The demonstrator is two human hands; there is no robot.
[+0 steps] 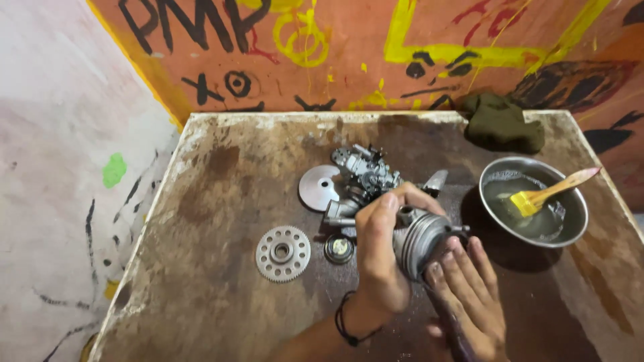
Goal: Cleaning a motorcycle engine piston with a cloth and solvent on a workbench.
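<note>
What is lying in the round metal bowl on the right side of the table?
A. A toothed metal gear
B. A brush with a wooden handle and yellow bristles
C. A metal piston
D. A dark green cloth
B: the brush rests in the metal bowl, yellow bristles down in the liquid and wooden handle leaning over the rim; the gear and cloth lie on the table, outside the bowl.
</note>
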